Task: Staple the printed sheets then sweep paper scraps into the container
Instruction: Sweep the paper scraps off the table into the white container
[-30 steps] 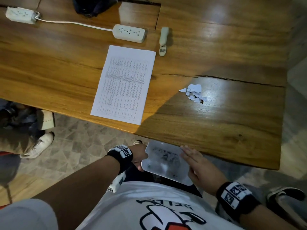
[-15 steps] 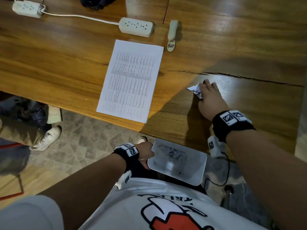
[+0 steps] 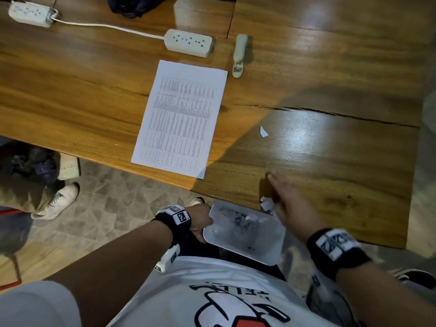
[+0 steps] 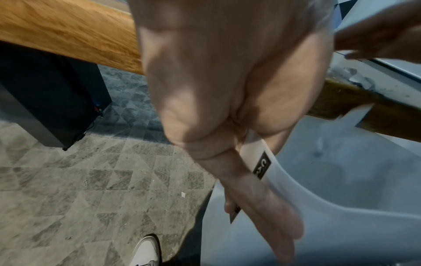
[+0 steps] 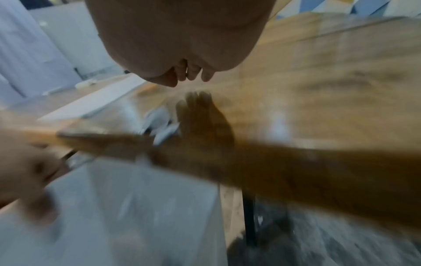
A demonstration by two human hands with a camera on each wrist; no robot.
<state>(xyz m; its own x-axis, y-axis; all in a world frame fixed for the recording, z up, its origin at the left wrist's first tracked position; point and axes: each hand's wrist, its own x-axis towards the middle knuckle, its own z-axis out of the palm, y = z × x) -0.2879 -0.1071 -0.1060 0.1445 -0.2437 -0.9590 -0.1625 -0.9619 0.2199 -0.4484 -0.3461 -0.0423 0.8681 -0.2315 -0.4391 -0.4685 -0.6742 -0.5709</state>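
Below the table's near edge, my left hand (image 3: 200, 223) grips the left rim of a white plastic container (image 3: 245, 241); thumb and fingers (image 4: 262, 203) pinch that rim (image 4: 296, 194). My right hand (image 3: 289, 202) lies flat on the wood at the edge, fingers straight, pushing a clump of paper scraps (image 3: 267, 204) over the container. Some scraps (image 3: 238, 219) lie inside it. One scrap (image 3: 263, 132) sits alone farther back on the table. The printed sheets (image 3: 179, 119) lie left of centre, with the cream stapler (image 3: 239, 55) beyond their far right corner. The right wrist view is blurred.
Two white power strips (image 3: 188, 42) (image 3: 30, 14), joined by a cable, lie at the back of the wooden table (image 3: 342, 161). A dark bag (image 3: 134, 5) sits at the far edge. Another person's leg and white shoe (image 3: 59, 201) are on the tiled floor, left.
My right hand went from the container out to the scrap pile and dragged it back to the near table edge. Scraps now lie in the container; one stayed behind.
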